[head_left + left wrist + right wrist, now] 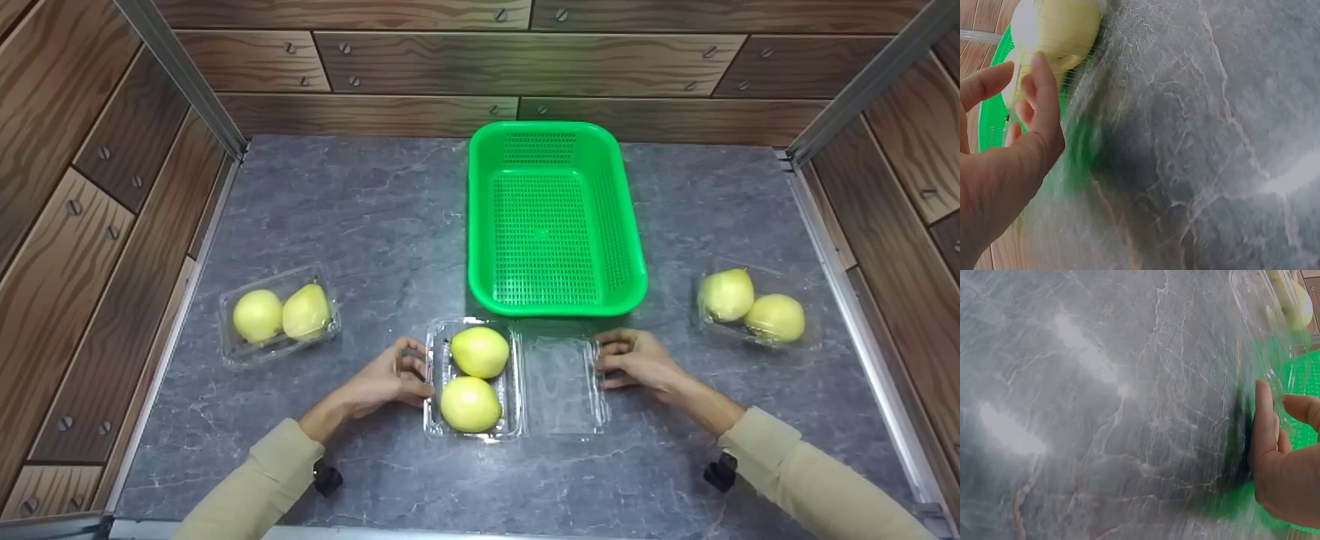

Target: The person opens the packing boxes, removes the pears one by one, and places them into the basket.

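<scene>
Clear clamshell box (519,405) sits unfolded on the grey marbled tabletop (360,202), front centre: tray half on the left, lid (559,382) lying flat on the right. Two yellow-green pears in the tray, one at the far end (480,352), one at the near end (471,405), touching or nearly so. Left hand (382,379) is at the tray's outer left edge, fingers bent loosely, tips at the wall; left wrist view shows thumb and index apart, no pinch. Right hand (637,364) is at the lid's outer right edge, fingers reaching in toward it; right wrist view has thumb and index spread with a gap, lid edge right beside them. Can't tell how firmly either hand touches the plastic. Green perforated basket (540,240) stands just behind the box, nothing in it. Second clear box (240,358) off to the left, tilted in plan, two pears (258,316) side by side. Third clear box (784,281) off to the right, also angled, two pears (775,318). Both are well apart from the middle one. Beige sleeves (262,472) on both arms, wood-pattern panels (525,64) around three sides.
</scene>
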`<state>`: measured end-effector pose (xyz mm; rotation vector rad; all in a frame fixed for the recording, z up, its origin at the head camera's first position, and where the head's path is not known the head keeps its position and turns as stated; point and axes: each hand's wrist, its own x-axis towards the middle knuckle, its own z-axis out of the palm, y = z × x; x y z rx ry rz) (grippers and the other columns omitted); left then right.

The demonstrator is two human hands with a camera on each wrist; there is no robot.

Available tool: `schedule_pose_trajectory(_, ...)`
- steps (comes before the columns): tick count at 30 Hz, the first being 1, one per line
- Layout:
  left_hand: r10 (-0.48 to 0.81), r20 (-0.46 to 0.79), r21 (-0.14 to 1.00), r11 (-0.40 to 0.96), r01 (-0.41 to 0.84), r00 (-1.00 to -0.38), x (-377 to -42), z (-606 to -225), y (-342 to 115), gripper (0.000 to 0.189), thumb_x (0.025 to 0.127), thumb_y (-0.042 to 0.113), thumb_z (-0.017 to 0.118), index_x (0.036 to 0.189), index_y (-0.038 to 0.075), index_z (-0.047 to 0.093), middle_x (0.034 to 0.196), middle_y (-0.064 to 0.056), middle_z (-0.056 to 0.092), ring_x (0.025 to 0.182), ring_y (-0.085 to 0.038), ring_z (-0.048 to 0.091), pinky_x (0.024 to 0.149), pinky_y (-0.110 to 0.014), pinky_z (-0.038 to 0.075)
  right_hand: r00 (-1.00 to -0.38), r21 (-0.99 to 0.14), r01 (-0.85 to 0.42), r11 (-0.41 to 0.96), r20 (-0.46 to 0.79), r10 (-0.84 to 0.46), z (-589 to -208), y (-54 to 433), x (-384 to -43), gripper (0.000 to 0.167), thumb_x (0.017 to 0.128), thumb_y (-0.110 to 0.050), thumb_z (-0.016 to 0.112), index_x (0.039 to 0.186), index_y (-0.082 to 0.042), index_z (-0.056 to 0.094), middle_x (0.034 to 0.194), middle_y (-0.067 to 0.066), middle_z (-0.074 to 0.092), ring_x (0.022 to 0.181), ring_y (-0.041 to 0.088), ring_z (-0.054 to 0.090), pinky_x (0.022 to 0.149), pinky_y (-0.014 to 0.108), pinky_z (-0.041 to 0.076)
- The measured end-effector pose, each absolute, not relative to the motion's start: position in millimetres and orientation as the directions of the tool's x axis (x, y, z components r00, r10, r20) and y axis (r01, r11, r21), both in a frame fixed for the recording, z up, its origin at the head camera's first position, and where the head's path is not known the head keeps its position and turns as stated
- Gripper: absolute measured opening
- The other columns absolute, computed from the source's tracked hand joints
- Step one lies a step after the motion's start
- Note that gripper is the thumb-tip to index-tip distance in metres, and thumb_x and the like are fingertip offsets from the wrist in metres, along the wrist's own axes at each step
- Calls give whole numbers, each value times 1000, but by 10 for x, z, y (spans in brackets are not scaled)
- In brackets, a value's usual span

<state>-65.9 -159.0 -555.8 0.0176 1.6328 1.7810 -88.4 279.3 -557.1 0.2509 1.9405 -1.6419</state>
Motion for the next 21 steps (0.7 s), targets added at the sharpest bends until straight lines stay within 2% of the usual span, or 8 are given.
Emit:
schedule_pose_trajectory(4, 465, -425, 900, 123, -419, -777, -708, -5464, -1628, 66, 85, -5, 76, 138, -2, 37, 107, -7, 58, 88, -15, 64, 84, -34, 65, -817, -844, 485, 227, -530, -226, -5583, 2805, -876, 59, 91, 3, 71, 142, 15, 45, 92, -3, 65, 75, 11, 71, 71, 30, 68)
schedule_pose_trajectory(8, 450, -375, 921, 282, -270, -810, -774, -5337, -1659, 68, 86, 4, 79, 142, -4, 41, 118, -15, 60, 93, -17, 64, 86, -31, 61, -816, -845, 486, 221, -530, -230, -5596, 2812, -865, 59, 92, 2, 72, 142, 15, 44, 89, -5, 64, 77, 9, 71, 72, 30, 68)
schedule_pose_trajectory(10, 447, -344, 913, 364, -183, -826, -798, -5256, -1666, 67, 87, 10, 80, 143, -2, 45, 123, -18, 61, 101, -22, 65, 92, -36, 59, -817, -847, 485, 218, -527, -232, -5600, 2811, -860, 59, 92, 2, 73, 142, 15, 45, 89, -5, 65, 78, 9, 71, 73, 30, 68)
schedule_pose_trajectory(15, 487, -291, 888, 458, -43, -823, -845, -5036, -1643, 65, 90, 17, 79, 147, 3, 49, 135, -21, 59, 121, -41, 59, 107, -57, 52, -819, -849, 482, 216, -524, -231, -5611, 2808, -846, 60, 92, 1, 74, 142, 15, 45, 90, -5, 67, 80, 9, 72, 73, 31, 68)
schedule_pose_trajectory(21, 575, -242, 865, 492, 95, -781, -939, -4842, -1541, 64, 89, 22, 79, 145, 6, 52, 141, -25, 59, 128, -45, 57, 109, -63, 50, -821, -850, 480, 215, -522, -230, -5625, 2818, -846, 61, 92, 2, 74, 144, 15, 44, 92, -5, 68, 78, 9, 72, 74, 31, 68)
